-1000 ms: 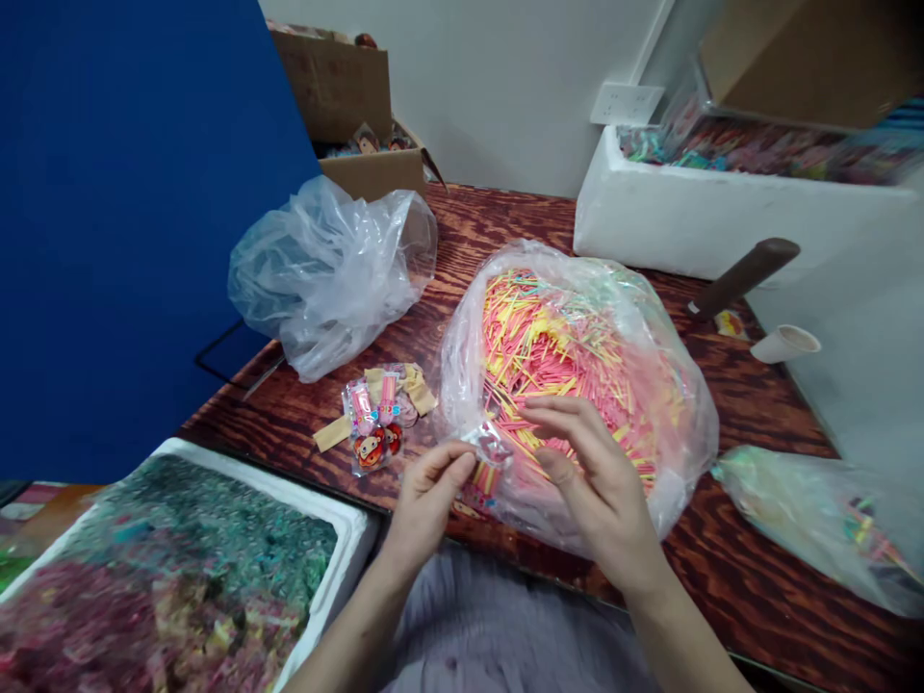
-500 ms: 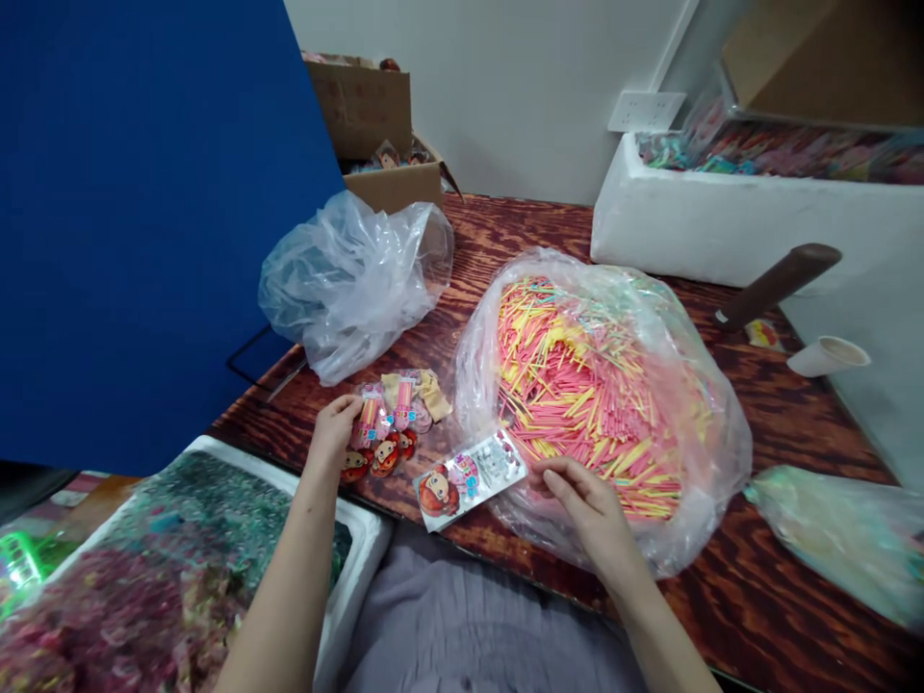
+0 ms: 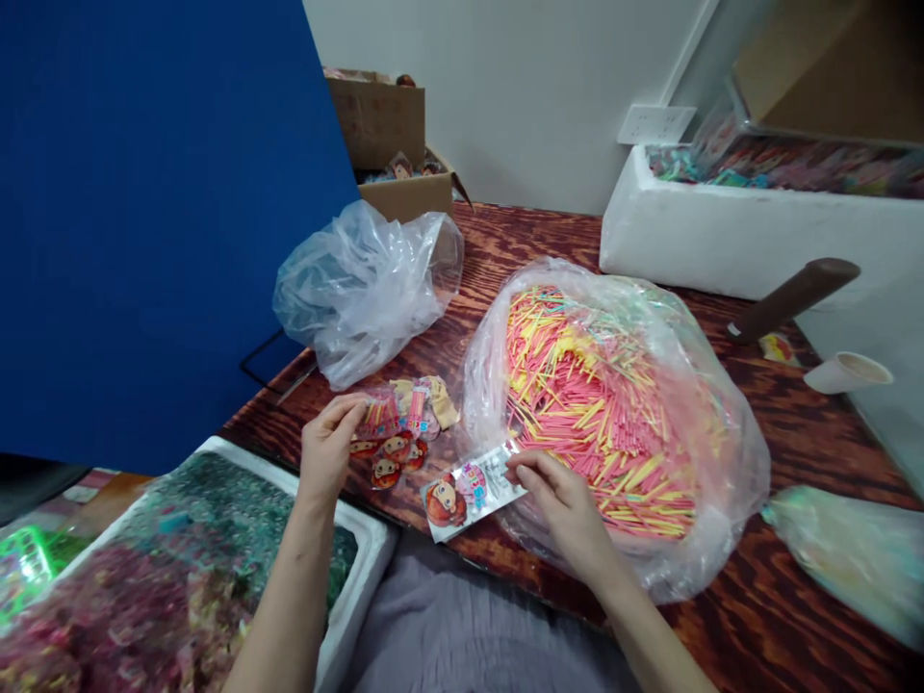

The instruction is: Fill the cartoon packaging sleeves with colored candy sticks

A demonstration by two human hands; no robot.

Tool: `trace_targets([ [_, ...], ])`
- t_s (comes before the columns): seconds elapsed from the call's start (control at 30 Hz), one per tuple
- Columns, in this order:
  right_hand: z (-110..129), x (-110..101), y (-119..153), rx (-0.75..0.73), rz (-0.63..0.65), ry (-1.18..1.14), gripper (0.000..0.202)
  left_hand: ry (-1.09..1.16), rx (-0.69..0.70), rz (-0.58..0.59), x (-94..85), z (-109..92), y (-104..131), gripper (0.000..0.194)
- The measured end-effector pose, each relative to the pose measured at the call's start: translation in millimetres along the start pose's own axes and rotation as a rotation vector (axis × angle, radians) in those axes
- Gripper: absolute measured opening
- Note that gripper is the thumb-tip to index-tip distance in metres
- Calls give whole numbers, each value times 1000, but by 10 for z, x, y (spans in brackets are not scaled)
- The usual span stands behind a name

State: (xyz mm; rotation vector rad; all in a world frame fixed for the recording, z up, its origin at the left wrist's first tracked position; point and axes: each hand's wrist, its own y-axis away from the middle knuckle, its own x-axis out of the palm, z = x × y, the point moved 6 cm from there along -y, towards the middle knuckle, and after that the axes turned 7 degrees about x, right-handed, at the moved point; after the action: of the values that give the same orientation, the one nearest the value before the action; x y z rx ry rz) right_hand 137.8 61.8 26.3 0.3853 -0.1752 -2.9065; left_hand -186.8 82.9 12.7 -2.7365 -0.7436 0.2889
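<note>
My left hand (image 3: 330,445) is closed in a pinch on a small clear packet (image 3: 376,414) with pink and yellow sticks inside. Beside it on the table lie more small packets (image 3: 417,409) and several red-haired cartoon-head pieces (image 3: 386,472). A silver-white printed packet (image 3: 469,491) with a cartoon face lies at the table's front edge. My right hand (image 3: 559,500) has its fingers closed over that packet's right end. Just behind the right hand stands an open clear bag (image 3: 729,481) full of pink and yellow thin sticks (image 3: 592,404).
A crumpled clear bag (image 3: 368,289) lies by a blue panel (image 3: 144,221). Behind are a cardboard box (image 3: 404,200) and a white foam box (image 3: 671,226). A brown tube (image 3: 794,298), paper cup (image 3: 844,373) and filled bag (image 3: 852,549) are right; a foam tray (image 3: 375,539) is lower left.
My right hand has moved left from beside the sticks onto the right end of the printed packet. My left hand stays at the small packets. The camera view has shifted slightly.
</note>
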Motion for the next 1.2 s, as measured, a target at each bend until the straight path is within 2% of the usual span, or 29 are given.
trace_targets([
  [0.13, 360, 248, -171, -157, 11, 31, 18, 65, 51, 124, 93, -316, 151, 10],
  [0.2, 568, 374, -264, -255, -16, 28, 27, 33, 96, 212, 172, -466, 221, 9],
  [0.27, 753, 515, -352, -337, 14, 50, 34, 20, 122, 287, 245, -582, 284, 10],
  [0.3, 827, 581, -389, -371, 48, 75, 30, 18, 125, 314, 270, -619, 311, 11],
  [0.4, 955, 696, -471, -421, 151, 154, 17, 18, 104, 342, 281, -644, 374, 12],
  [0.6, 1011, 773, -454, -427, 357, 114, 22, 107, 5, 249, 116, -532, 465, 12],
  [0.73, 1084, 868, -366, -510, 344, 219, 24, 142, -48, 334, 56, -540, 527, 12],
  [0.83, 1174, 706, -390, -505, 251, 167, 18, 195, -191, 260, -57, -376, 486, 16],
  [0.97, 1277, 247, -539, -394, 217, -78, 5, 238, -444, 97, -134, 117, 342, 36],
  [1.1, 1389, -232, -636, -421, -72, -10, 6, 174, -475, 56, -33, 509, 145, 43],
  [1.13, 1409, -308, -642, -424, -109, -5, 6, 163, -469, 55, 4, 577, 102, 42],
  [1.2, 1427, -396, -656, -420, -99, -24, 4, 134, -454, 51, 65, 682, 30, 39],
])
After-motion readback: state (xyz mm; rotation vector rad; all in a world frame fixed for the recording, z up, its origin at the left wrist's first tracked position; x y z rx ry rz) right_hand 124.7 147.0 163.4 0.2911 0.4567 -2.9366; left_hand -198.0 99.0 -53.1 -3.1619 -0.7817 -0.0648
